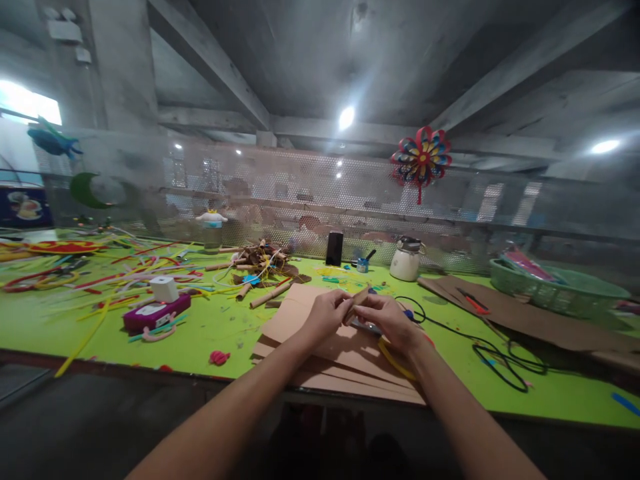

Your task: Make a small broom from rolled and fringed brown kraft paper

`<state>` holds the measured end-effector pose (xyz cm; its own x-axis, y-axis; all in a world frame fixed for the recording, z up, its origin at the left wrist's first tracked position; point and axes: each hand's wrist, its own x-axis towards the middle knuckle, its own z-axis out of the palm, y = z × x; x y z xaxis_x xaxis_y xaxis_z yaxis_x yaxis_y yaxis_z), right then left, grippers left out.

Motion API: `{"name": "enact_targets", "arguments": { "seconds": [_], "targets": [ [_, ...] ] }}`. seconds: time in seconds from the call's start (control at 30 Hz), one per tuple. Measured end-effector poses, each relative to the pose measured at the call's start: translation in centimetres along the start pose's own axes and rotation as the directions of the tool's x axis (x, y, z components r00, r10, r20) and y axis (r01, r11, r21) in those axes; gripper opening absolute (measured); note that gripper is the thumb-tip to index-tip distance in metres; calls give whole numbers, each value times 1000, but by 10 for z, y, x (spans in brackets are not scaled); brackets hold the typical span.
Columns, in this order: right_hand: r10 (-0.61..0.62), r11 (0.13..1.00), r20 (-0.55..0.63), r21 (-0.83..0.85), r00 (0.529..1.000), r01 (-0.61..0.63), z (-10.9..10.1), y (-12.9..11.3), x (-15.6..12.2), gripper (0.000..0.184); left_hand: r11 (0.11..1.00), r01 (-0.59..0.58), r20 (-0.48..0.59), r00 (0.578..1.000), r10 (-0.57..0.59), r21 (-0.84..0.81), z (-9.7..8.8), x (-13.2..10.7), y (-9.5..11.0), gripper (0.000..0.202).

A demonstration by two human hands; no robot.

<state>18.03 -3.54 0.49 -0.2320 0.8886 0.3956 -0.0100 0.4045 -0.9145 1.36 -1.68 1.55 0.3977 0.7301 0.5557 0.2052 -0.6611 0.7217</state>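
Above a stack of brown paper sheets (pixel 295 310), my two hands meet at a small piece of brown paper (pixel 356 305), which looks folded or rolled. My left hand (pixel 327 315) pinches its left side between thumb and fingers. From the other side my right hand (pixel 393 319) grips it, fingers closed. Fingers cover much of the piece. Under my right hand and wrist lies a tool with a curved yellow handle (pixel 397 360); most of it is hidden, so I cannot tell its kind.
Brown paper tubes (pixel 270 295) and scraps are heaped behind left. A purple power strip (pixel 157 313) and coloured strips lie left. A phone (pixel 335 249), blue jar (pixel 363 265) and white jug (pixel 406 260) stand behind. Right are a black cable (pixel 500 367), cardboard (pixel 530 327) and green basket (pixel 565 293).
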Motion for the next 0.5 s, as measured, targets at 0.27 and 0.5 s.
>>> {"name": "enact_targets", "arguments": {
  "seconds": [0.27, 0.5],
  "targets": [
    [40, 998, 76, -49, 996, -36, 4, -6, -3, 22, 993, 37, 70, 997, -29, -110, 1, 2, 4, 31],
    [59, 996, 101, -69, 993, -53, 3, -3, -5, 26, 999, 27, 158, 987, -29, 18, 0, 0, -2, 41]
  ]
}}
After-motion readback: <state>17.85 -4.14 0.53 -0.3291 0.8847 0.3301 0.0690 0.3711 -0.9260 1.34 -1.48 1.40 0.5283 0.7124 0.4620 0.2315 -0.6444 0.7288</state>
